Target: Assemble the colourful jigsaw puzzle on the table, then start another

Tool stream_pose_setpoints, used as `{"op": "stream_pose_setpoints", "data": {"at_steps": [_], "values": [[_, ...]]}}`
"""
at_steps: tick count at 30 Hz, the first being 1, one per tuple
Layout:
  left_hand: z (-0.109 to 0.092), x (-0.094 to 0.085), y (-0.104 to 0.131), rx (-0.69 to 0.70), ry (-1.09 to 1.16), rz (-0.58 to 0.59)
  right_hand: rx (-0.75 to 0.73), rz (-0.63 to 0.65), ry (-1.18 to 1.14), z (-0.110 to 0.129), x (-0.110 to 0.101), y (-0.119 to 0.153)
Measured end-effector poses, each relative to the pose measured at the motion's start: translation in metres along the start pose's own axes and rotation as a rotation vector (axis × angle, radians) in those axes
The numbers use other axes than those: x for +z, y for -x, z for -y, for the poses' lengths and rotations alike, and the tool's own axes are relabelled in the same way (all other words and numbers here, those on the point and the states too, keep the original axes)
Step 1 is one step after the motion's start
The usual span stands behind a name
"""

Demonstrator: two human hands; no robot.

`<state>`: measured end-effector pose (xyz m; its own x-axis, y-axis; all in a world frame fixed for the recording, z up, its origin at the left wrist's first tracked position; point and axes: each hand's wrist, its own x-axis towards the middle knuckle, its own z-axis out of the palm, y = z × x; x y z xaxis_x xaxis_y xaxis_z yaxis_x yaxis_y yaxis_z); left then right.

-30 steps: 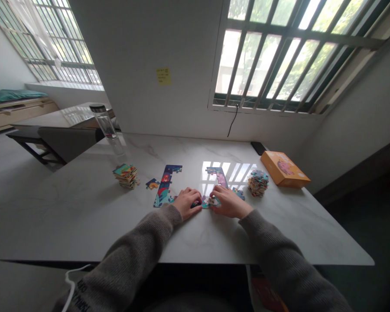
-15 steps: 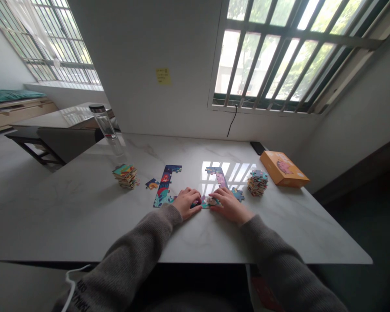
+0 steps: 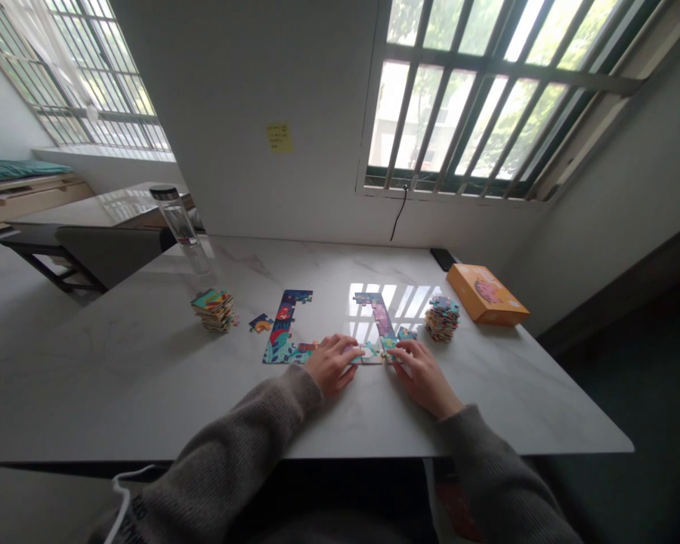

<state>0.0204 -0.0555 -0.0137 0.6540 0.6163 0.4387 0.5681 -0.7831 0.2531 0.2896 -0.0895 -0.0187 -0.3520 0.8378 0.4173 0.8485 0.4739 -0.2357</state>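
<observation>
A jigsaw frame [image 3: 282,321] of colourful joined pieces lies on the table, with a gap along its far side. My left hand [image 3: 333,366] is closed over the near edge, its fingertips on a puzzle piece and the thumb at the front. My right hand [image 3: 428,379] grips a puzzle piece at the near right corner, fingers curled over it. Between the hands a pale strip of pieces [image 3: 371,353] shows. A loose piece [image 3: 406,333] lies just beyond my right hand, and another loose piece [image 3: 260,323] sits left of the frame. My fingers hide parts of the near row.
One stack of puzzle pieces [image 3: 214,310] stands at the left and another stack [image 3: 442,318] at the right. An orange box [image 3: 486,294] and a black phone [image 3: 443,259] are at the back right. A glass bottle [image 3: 175,217] stands at the back left.
My right hand has shifted right along the near edge to the corner, uncovering pieces between the hands. My left hand has moved slightly right. The view has tilted a little.
</observation>
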Motion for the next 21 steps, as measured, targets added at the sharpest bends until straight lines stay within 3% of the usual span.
{"op": "stream_pose_setpoints", "data": {"at_steps": [10,21], "values": [[-0.011,0.008,-0.002,0.042,-0.011,0.176,-0.061,0.209,0.045,0.007,-0.013,-0.033],[-0.009,0.014,0.001,0.019,-0.025,0.192,-0.079,0.311,-0.07,0.004,-0.017,-0.036]]}}
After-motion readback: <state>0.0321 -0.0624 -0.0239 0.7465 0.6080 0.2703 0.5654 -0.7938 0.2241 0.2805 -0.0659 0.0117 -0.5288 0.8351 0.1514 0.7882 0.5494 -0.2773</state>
